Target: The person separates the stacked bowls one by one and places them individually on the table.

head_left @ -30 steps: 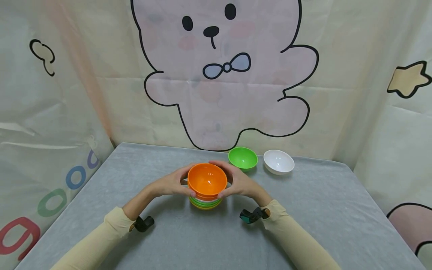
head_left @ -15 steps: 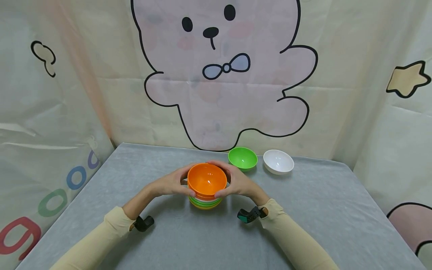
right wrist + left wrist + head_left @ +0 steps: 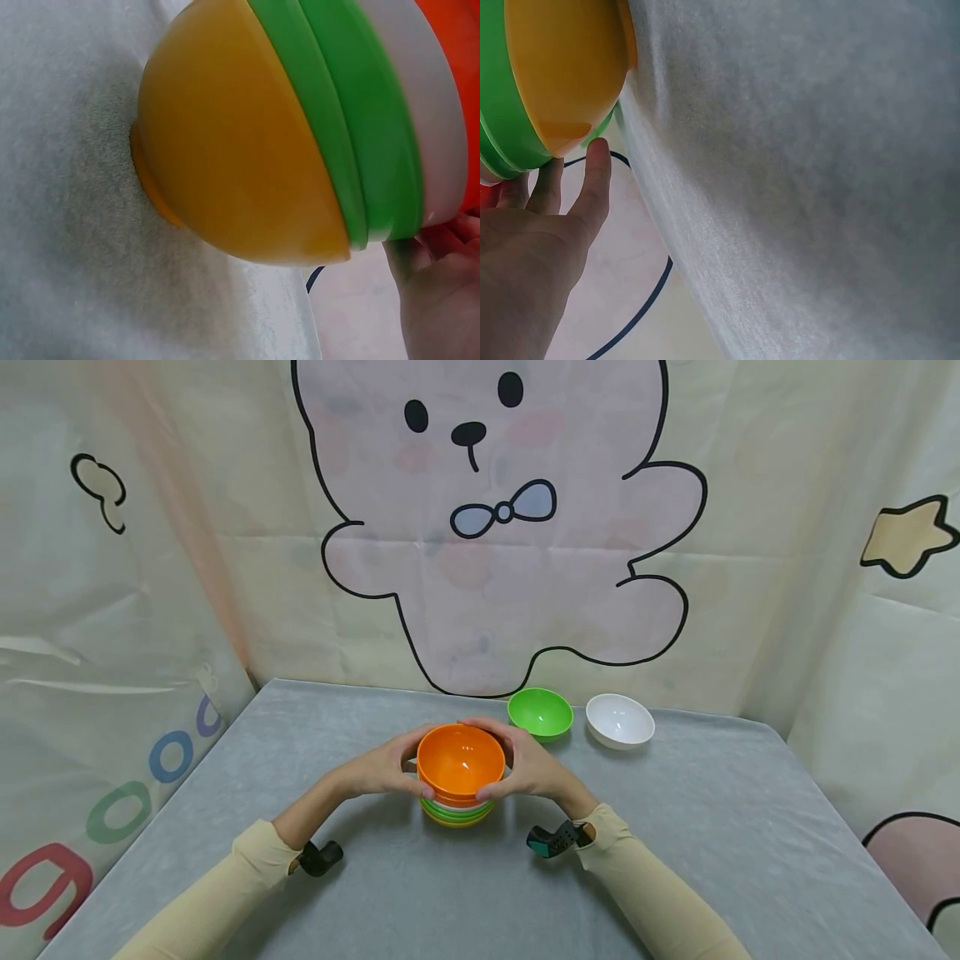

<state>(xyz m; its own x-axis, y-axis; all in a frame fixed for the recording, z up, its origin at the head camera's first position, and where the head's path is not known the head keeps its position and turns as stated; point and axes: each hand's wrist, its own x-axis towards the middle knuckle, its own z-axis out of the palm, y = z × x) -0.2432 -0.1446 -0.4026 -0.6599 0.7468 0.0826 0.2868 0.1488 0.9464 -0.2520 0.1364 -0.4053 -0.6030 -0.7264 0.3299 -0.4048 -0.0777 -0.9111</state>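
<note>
A stack of nested bowls stands upright on the grey cloth, with an orange bowl (image 3: 461,760) on top. Beneath it come a white bowl (image 3: 426,105), green bowls (image 3: 360,112) and, at the bottom, a yellow bowl (image 3: 225,142) whose foot touches the cloth. My left hand (image 3: 384,766) holds the stack's left side, thumb in front and fingers round behind. From the right, my right hand (image 3: 536,766) grips it the same way. The left wrist view shows the fingers (image 3: 592,180) of my left hand by the green and yellow bowls. Some fingertips are hidden behind the bowls.
Behind the stack to the right, a separate green bowl (image 3: 540,713) and a white bowl (image 3: 619,722) sit near the table's back edge. Grey cloth covers the table (image 3: 420,902). A printed curtain (image 3: 255,468) hangs behind it and at both sides.
My right hand and wrist have shifted very slightly left, the thumb sliding a little along the orange bowl. The left hand and the stack keep their places.
</note>
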